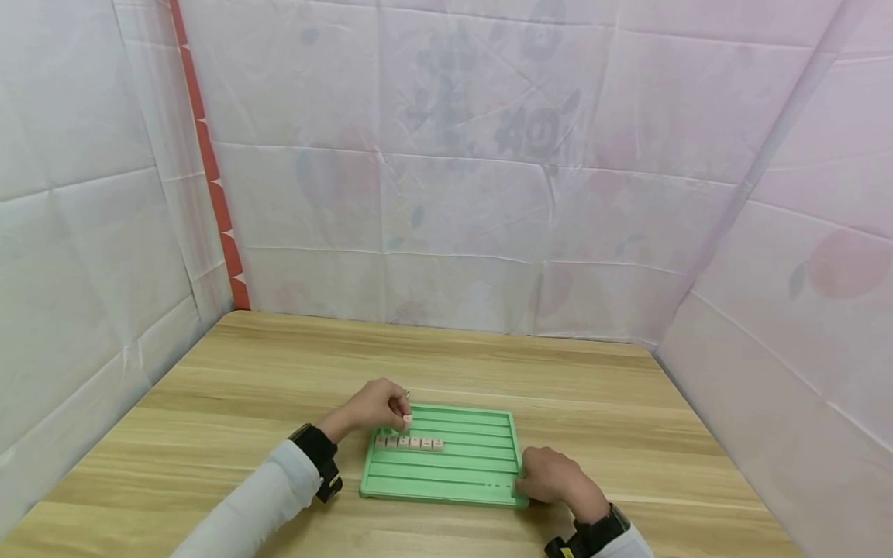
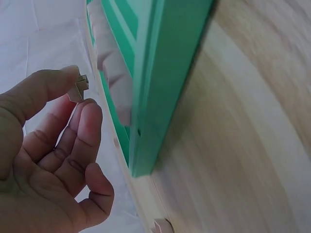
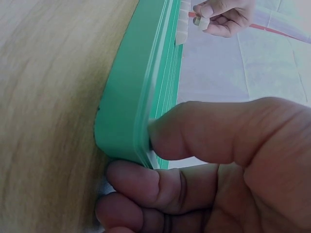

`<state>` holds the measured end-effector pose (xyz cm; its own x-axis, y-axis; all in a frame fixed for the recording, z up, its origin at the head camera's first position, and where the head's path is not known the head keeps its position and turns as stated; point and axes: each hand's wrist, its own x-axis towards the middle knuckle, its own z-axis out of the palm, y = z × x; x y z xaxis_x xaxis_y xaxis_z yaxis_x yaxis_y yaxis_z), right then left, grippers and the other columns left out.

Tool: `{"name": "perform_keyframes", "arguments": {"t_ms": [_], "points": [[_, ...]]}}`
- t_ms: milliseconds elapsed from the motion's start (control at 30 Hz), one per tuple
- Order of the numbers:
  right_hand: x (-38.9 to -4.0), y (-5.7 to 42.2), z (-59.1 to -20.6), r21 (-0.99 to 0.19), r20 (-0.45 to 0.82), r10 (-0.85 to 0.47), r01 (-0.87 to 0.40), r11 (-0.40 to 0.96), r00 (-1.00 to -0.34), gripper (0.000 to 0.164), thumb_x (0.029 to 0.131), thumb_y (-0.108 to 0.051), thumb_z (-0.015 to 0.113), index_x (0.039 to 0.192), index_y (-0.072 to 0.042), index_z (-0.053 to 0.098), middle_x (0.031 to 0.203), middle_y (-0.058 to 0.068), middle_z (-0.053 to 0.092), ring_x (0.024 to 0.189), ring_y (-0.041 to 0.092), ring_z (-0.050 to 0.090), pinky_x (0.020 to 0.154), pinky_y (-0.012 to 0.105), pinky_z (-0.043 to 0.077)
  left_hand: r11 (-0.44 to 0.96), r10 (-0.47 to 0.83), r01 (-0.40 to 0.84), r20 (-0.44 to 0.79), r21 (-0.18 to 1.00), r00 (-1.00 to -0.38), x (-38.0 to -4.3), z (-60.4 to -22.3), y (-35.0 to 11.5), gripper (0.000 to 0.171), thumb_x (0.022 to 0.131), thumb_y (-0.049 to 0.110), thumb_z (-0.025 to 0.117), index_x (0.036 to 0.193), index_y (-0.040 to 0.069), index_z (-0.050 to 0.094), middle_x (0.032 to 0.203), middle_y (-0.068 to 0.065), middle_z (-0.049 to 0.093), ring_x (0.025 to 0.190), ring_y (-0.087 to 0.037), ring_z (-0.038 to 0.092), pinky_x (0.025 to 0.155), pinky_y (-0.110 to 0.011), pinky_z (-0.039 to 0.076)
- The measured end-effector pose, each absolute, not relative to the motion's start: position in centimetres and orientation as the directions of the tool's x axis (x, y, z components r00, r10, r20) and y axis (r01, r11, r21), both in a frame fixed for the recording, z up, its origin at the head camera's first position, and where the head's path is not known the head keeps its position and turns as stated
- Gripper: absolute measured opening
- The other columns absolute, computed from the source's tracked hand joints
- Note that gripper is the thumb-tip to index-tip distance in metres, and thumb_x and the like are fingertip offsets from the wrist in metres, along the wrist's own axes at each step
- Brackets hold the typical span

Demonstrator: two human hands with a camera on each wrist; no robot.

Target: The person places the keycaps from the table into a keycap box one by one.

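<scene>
Between thumb and fingertips, my left hand (image 1: 377, 404) pinches a small beige keycap (image 2: 77, 91), its underside partly visible in the left wrist view. This hand hovers over the far left part of a green ridged tray (image 1: 446, 491). Just below the held piece, a row of several beige keycaps (image 1: 415, 443) sits along one of the tray's ridges. At the near right corner of the tray, my right hand (image 1: 554, 474) grips the rim, thumb (image 3: 180, 133) over the top edge and fingers against the outer side.
The tray lies on a wood-grain table (image 1: 279, 364). Another small beige piece (image 2: 163, 226) rests on the table beyond the tray in the left wrist view. Pale patterned sheets (image 1: 446, 194) enclose the table at the back and both sides.
</scene>
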<state>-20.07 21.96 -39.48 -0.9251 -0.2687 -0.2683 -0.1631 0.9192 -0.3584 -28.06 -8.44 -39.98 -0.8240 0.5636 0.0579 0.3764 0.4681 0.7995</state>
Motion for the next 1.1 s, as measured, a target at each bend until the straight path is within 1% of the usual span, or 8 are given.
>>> {"name": "perform_keyframes", "arguments": {"t_ms": [200,433,667,867,1100], "points": [[-20.1,22.0,-39.5,-0.355,-0.264,-0.276,-0.172,0.919,-0.924,0.015,0.077,-0.006,0.062,0.066,-0.006,0.052,0.055,0.001,0.041,0.049,0.014,0.035,0.048,0.025,0.025,0.487,0.572,0.392,0.054,0.781,-0.818,-27.7,-39.8,-7.5,0.012,0.074,-0.001,0.074,0.078,0.004,0.065,0.070,0.001,0.058,0.064,-0.012,0.054,0.059,-0.027,0.047],[-20.1,21.9,-39.4,-0.371,-0.270,-0.280,-0.169,0.913,-0.921,0.016,0.078,-0.006,0.062,0.065,-0.006,0.052,0.055,0.002,0.042,0.048,0.014,0.036,0.048,0.026,0.026,0.482,0.594,0.414,0.059,0.772,-0.802,-27.1,-39.4,-6.3,0.011,0.074,-0.002,0.073,0.078,0.003,0.065,0.069,0.001,0.058,0.062,-0.012,0.054,0.056,-0.026,0.046],[-20.2,21.6,-39.4,-0.369,-0.276,-0.283,-0.171,0.914,-0.919,0.016,0.080,-0.007,0.061,0.066,-0.005,0.053,0.055,0.003,0.045,0.048,0.014,0.038,0.048,0.025,0.027,0.498,0.613,0.457,0.074,0.737,-0.786,-27.0,-39.7,-5.3,0.011,0.074,0.000,0.074,0.076,0.007,0.066,0.067,0.004,0.057,0.060,-0.009,0.053,0.055,-0.024,0.046],[-20.3,21.5,-39.4,-0.368,-0.284,-0.279,-0.164,0.915,-0.917,0.016,0.081,-0.007,0.061,0.067,-0.005,0.053,0.055,0.003,0.045,0.049,0.015,0.038,0.048,0.026,0.027,0.517,0.607,0.466,0.077,0.718,-0.791,-27.2,-40.0,-4.9,0.012,0.074,0.000,0.073,0.076,0.010,0.067,0.067,0.006,0.058,0.059,-0.008,0.054,0.055,-0.024,0.046],[-20.4,21.5,-39.5,-0.371,-0.292,-0.274,-0.156,0.915,-0.916,0.017,0.081,-0.007,0.060,0.066,-0.005,0.054,0.055,0.003,0.046,0.048,0.014,0.039,0.048,0.026,0.028,0.520,0.583,0.451,0.084,0.725,-0.808,-27.2,-40.1,-4.4,0.010,0.073,0.002,0.074,0.075,0.009,0.068,0.066,0.007,0.058,0.058,-0.008,0.054,0.055,-0.024,0.046]]}}
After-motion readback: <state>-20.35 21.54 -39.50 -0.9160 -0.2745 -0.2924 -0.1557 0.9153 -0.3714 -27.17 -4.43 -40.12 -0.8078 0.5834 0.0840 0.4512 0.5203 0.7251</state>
